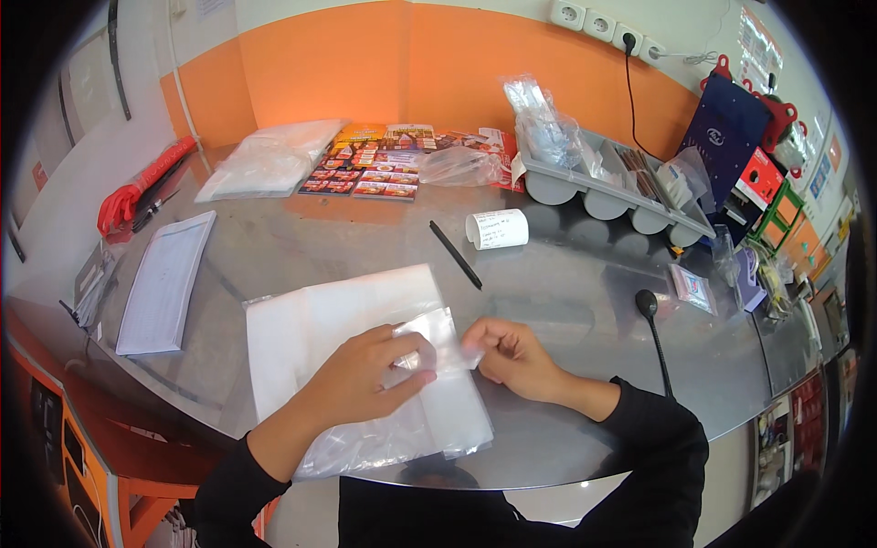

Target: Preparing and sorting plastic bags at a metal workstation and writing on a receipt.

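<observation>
Black sleeves come nearest the camera, cut off by the lower edge along with most of my torso. Out of the cuffs, my left hand curls round a small piece of clear film, its thumb and forefinger bent in a C with film between them; the other fingers are partly tucked out of sight. My right hand has thumb and forefinger drawn nearly together at the film's right edge, pinching it; the fingertips blur into the shine, so exactly where they meet is hard to make out. Glare also hides whether the film is one layer or several.

Film and left hand are over a pile of clear plastic sheets or bags, its near part covered by my left forearm. It lies on a steel table. Beyond are a black pen and a curled paper slip, its writing too small to follow. Farther back, colourful leaflets lie partly under plastic, and a grey tray holds wrapped items I cannot identify. Toward the right, a black stalk disappears behind my sleeve.
</observation>
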Available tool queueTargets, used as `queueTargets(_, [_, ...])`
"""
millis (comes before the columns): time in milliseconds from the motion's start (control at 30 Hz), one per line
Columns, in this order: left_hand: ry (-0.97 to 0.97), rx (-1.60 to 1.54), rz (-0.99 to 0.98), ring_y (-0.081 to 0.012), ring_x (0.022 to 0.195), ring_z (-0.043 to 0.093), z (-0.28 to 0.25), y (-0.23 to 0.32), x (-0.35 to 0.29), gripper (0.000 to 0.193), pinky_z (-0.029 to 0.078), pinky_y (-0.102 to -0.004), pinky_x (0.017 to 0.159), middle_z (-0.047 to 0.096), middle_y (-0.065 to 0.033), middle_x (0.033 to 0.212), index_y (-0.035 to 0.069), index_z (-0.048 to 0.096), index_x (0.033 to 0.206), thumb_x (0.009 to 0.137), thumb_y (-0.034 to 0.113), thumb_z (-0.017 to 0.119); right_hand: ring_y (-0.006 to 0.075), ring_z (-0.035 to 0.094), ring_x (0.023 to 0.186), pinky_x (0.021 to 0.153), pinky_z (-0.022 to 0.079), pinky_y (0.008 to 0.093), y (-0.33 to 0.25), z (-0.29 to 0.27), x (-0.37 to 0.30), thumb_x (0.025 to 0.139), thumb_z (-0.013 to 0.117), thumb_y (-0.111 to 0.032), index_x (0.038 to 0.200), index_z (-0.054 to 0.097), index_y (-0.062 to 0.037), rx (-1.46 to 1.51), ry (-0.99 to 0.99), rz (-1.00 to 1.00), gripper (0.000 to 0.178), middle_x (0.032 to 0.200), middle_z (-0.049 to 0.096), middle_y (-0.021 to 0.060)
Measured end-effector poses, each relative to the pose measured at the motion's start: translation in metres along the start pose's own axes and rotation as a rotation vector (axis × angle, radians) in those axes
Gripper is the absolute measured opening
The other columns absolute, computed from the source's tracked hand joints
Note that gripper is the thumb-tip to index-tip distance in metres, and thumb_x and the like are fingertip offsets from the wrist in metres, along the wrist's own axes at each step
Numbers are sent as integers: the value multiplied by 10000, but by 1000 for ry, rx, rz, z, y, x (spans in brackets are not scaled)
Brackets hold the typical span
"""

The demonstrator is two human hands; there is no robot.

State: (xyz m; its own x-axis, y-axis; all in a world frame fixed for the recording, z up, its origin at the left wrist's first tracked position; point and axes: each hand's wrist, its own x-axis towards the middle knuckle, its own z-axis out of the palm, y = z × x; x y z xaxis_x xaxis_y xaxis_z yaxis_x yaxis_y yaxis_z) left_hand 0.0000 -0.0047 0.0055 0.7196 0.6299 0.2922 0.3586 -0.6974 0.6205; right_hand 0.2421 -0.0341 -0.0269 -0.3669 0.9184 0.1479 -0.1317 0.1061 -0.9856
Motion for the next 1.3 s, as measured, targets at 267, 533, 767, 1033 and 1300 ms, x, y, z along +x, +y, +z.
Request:
queueTargets(267, [136, -337, -251, -280, 664, 608, 3, 3, 1, 181, 472, -333, 604, 639, -160, 807, 33, 592, 1037, 933, 181, 605, 129, 456, 525, 504, 339, 299, -34, -1, -4, 866, 735, -221, 924, 635, -89, -928, -354, -278, 175, 609, 454, 1])
queueTargets(533, [-94, -78, -16, -243, 833, 595, -10, 2, -1, 194, 470, -334, 730, 629, -91, 900, 95, 591, 1065, 886, 134, 652, 71, 460, 543, 518, 351, 271, -14, -4, 0, 898, 702, -156, 966, 668, -78, -586, -321, -62, 109, 669, 595, 15])
queueTargets(767, [-64, -55, -91, -257, 804, 580, -2, 5, 3, 168, 470, -332, 708, 605, -94, 987, 87, 582, 1023, 881, 136, 660, 42, 481, 626, 564, 358, 219, 1, -16, 3, 948, 626, -86, 979, 649, -10, -38, -113, 62, 85, 750, 582, -54])
queueTargets(1033, [173, -377, -214, -267, 714, 574, 9, -3, -2, 75, 464, -361, 678, 582, -116, 844, 55, 568, 971, 937, 121, 560, 126, 338, 523, 528, 313, 299, -28, -7, -1, 774, 819, -261, 1115, 679, -126, -737, -406, -102, 393, 581, 328, -8])
queueTargets(1300, [-69, -188, -78, -247, 835, 534, -4, -2, 0, 184, 446, -347, 757, 569, -84, 869, 88, 635, 1034, 896, 51, 520, 132, 314, 503, 508, 303, 308, -24, -3, -1, 783, 805, -244, 1013, 712, -123, -614, -362, -79, 276, 553, 290, -9])
